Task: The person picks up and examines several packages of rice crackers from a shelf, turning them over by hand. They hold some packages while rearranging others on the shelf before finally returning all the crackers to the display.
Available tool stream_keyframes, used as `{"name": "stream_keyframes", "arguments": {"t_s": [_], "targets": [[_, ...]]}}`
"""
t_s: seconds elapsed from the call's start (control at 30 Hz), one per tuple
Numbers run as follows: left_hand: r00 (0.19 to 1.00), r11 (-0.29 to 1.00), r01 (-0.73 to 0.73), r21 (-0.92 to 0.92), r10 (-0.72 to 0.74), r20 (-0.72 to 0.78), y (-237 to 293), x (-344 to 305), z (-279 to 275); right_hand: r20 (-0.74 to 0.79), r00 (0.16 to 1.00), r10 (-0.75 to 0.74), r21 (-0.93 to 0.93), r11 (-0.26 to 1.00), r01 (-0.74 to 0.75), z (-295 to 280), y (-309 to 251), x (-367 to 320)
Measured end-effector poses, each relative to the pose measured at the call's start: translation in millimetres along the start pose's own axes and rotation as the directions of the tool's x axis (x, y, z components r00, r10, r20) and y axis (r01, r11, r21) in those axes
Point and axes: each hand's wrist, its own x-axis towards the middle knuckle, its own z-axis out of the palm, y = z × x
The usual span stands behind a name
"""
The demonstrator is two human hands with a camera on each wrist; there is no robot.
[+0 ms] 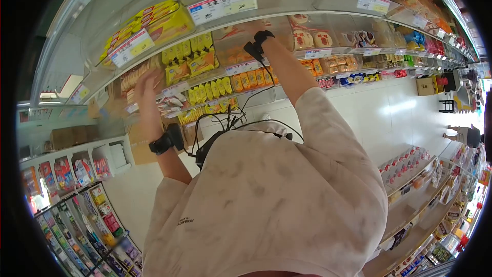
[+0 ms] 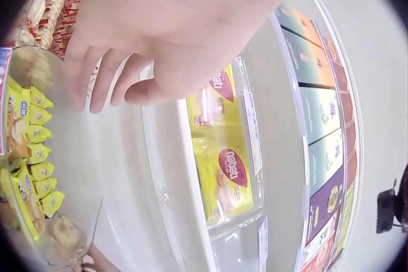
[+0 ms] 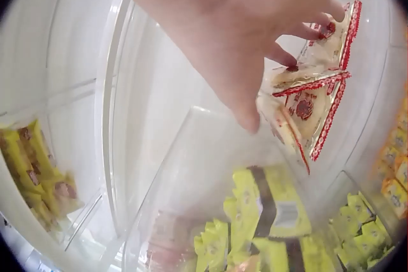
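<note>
My right hand (image 3: pixel 248 42) reaches into a clear shelf bin, its fingertips right at several wrapped pastries (image 3: pixel 309 109) in clear packets with red edges. The thumb stands apart from the fingers, beside the nearest packet. In the head view the right hand (image 1: pixel 256 26) is partly hidden behind the shelf front. My left hand (image 2: pixel 153 23) holds nothing, its fingers loosely bent in front of the shelves. It looks blurred in the head view, close to yellow snack packets (image 1: pixel 189 66) and stick-shaped snacks (image 1: pixel 136 79).
Clear dividers (image 3: pixel 191 138) stand between the bins. Yellow packets (image 2: pixel 223 163) lie on a nearby shelf, with boxes (image 2: pixel 319 112) beyond. Price tags (image 1: pixel 223 6) line the shelf fronts. Black cables (image 1: pixel 246 118) hang between the wrists. Another shelf unit (image 1: pixel 410 200) stands at the right.
</note>
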Motion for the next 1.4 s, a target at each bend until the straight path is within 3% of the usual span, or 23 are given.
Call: {"name": "stream_keyframes", "arguments": {"t_s": [0.2, 0.27, 0.33, 0.43, 0.53, 0.63, 0.73, 0.8, 0.83, 0.93, 1.03, 1.07, 1.13, 1.23, 1.33, 1.4], "targets": [[0.974, 1.000, -0.026, -0.003, 0.026, 0.224, 3, -4, 33, -0.022, 0.998, -0.051, -0.120, 0.992, 0.048, 26, -8, 6], [0.954, 1.000, 0.014, 0.002, -0.014, 0.299, 2, -9, 45, 0.037, 0.999, -0.031, -0.081, 0.996, 0.034, 19, -4, 2], [0.922, 0.996, 0.080, 0.028, -0.085, 0.377, 3, -9, 56, 0.205, 0.976, 0.080, -0.046, 0.996, -0.073, -3, -5, -7], [0.876, 0.998, 0.007, 0.057, -0.034, 0.482, -32, -1, 65, 0.249, 0.963, 0.103, 0.124, 0.983, -0.137, -41, -6, -30], [0.812, 0.987, 0.161, -0.023, -0.119, 0.571, -24, -7, 77, 0.241, 0.958, 0.153, 0.597, 0.755, -0.271, -82, -33, -74], [0.790, 0.982, 0.185, -0.038, -0.125, 0.601, -20, -5, 91, 0.167, 0.983, 0.070, 0.690, 0.704, -0.168, -103, -54, -121], [0.818, 0.989, 0.136, -0.052, -0.083, 0.569, -10, -11, 106, 0.242, 0.970, 0.023, 0.870, 0.436, -0.228, -118, -103, -168], [0.789, 0.983, 0.125, -0.131, -0.019, 0.614, -2, -8, 115, 0.162, 0.984, -0.078, 0.841, 0.532, -0.097, -101, -112, -180], [0.797, 0.961, 0.195, -0.196, -0.039, 0.602, -14, -6, 120, 0.126, 0.984, -0.129, 0.819, 0.573, -0.030, -95, -115, -186], [0.848, 0.851, 0.308, -0.425, -0.043, 0.529, -18, -14, 131, 0.103, 0.993, 0.050, 0.847, 0.519, -0.114, -95, -130, -196], [0.859, 0.824, 0.270, -0.498, 0.027, 0.511, -21, -9, 130, 0.064, 0.960, 0.274, 0.885, 0.429, -0.182, -92, -122, -204], [0.866, 0.841, 0.245, -0.483, 0.034, 0.499, -21, -8, 130, -0.132, 0.952, 0.275, 0.752, 0.654, -0.085, -86, -118, -204], [0.879, 0.870, 0.202, -0.450, 0.041, 0.475, -19, -8, 130, -0.471, 0.873, 0.131, 0.306, 0.952, 0.022, -80, -118, -204], [0.854, 0.712, 0.364, -0.601, 0.003, 0.521, -13, -18, 140, -0.474, 0.866, -0.161, -0.020, 0.985, 0.172, -73, -155, -200], [0.817, 0.637, 0.467, -0.613, -0.047, 0.575, -3, -22, 134, -0.431, 0.893, -0.129, 0.128, 0.971, 0.203, -63, -188, -201], [0.831, 0.736, 0.420, -0.531, -0.076, 0.551, -5, -16, 122, -0.390, 0.902, -0.184, 0.135, 0.958, 0.254, -56, -182, -198]]}}
